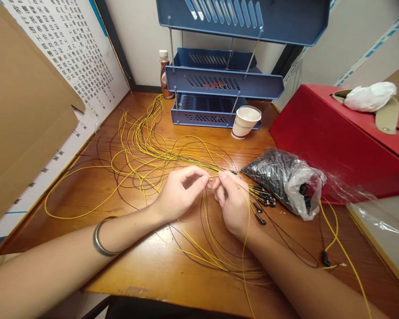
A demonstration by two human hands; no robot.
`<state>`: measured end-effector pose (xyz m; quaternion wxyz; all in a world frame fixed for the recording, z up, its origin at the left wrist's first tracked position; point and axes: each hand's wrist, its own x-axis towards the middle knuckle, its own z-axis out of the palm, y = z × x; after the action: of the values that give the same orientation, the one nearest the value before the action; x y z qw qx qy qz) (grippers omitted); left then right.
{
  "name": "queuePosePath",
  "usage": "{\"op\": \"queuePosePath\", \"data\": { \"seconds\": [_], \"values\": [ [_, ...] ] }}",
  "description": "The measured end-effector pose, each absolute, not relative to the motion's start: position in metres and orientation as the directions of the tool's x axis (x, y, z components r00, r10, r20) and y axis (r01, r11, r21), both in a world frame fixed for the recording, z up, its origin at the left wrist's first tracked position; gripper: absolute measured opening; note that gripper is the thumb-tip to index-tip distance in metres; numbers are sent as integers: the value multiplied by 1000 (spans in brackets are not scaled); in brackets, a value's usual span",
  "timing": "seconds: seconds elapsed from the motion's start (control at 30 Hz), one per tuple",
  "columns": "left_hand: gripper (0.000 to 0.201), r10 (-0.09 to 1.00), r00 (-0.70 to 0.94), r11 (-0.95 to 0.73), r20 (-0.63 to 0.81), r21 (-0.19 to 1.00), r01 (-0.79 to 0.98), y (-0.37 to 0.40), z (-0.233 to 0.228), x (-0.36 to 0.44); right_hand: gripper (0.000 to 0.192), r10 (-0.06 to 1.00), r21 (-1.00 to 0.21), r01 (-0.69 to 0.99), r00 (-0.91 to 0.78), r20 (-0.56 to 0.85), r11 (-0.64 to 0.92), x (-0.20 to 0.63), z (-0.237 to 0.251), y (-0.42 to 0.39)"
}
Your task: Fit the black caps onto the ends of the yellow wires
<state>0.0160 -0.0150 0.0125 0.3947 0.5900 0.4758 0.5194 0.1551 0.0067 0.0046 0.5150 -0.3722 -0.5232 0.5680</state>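
Note:
My left hand [182,192] and my right hand [233,201] meet over the middle of the wooden table. Thumb and forefinger of each are pinched on a thin yellow wire [213,177], which runs between them. From my right hand the wire drops in a loop toward the table's front edge. Behind my hands lies a tangled bundle of yellow and black wires [146,133]. Several black connectors [261,195] on wire ends lie just right of my right hand. One more black connector [325,258] lies farther right, by my right forearm. My curled fingers hide the wire's end.
A plastic bag of black parts [279,177] lies open to the right, before a red box [339,141]. A paper cup [246,122] stands near the blue tiered tray [224,82], with a bottle [165,75] beside it. Cardboard [29,110] leans at left.

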Motion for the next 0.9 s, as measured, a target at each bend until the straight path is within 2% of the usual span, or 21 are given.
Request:
{"op": "queuePosePath", "data": {
  "seconds": [0.27,0.9],
  "values": [
    [15,972,30,-236,234,962,133,-16,14,17,39,964,-975,-217,-247,96,41,155,7,5],
    [13,964,37,-267,264,958,103,-15,14,16,36,968,-972,-235,-234,86,29,155,6,5]
  ]
}}
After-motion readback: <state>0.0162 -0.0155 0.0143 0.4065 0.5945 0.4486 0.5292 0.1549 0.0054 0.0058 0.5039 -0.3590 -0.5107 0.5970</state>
